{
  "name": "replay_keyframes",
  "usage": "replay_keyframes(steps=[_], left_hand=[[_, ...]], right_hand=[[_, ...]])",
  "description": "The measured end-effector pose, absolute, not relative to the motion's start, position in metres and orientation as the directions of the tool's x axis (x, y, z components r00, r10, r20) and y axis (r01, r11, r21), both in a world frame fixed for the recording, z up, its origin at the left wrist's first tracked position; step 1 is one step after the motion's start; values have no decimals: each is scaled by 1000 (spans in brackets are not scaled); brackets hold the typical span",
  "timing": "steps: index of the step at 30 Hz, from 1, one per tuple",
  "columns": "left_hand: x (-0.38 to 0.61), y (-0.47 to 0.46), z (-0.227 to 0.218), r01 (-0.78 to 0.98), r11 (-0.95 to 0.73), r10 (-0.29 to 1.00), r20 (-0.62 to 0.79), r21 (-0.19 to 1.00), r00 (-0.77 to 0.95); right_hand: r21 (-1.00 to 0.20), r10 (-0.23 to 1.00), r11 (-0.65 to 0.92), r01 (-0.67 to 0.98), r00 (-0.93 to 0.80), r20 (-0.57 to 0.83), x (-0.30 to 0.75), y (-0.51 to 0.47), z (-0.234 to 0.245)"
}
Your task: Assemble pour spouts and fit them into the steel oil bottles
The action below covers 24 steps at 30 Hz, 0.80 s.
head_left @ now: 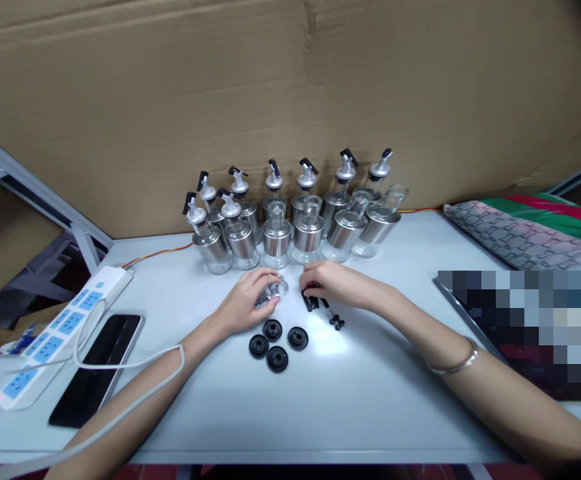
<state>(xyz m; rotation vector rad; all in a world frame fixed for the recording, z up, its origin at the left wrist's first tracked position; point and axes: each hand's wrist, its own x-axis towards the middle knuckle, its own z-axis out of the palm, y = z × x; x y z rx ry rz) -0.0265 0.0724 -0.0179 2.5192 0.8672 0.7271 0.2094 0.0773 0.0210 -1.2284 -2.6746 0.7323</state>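
My left hand (249,298) is curled around silver pourer caps (276,289), its thumb and fingers on either side of them. To its right, my right hand (324,280) has its fingertips drawn together on black flip levers (312,303) lying on the table. Just below that hand sits a small cluster of black stoppers (338,322). Several round black ribbed plugs (277,359) lie below and between the hands. Behind both hands stand glass bottles with steel bands (276,244); several carry silver pourers with black levers (307,175), and others at the front have bare necks.
A white power strip (115,279) and a black phone (98,367) lie at the left, with a white cable (135,365) crossing over my left forearm. A cardboard wall (250,87) closes off the back. Patterned fabric (515,233) and a partly blurred dark object (500,333) are at the right.
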Motion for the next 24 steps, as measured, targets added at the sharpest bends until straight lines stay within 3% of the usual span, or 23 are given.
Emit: replay_keyframes(steps=[7, 16, 24], left_hand=[[-26, 72, -18, 459, -736, 653, 341, 498, 676], [-26, 72, -16, 460, -729, 658, 333, 507, 675], [-26, 71, -17, 462, -735, 653, 334, 497, 679]], right_hand=[[-445, 754, 531, 721, -642, -139, 212, 75, 28], [-370, 856, 393, 842, -482, -188, 214, 72, 26], [-378, 858, 384, 842, -477, -191, 213, 72, 18]])
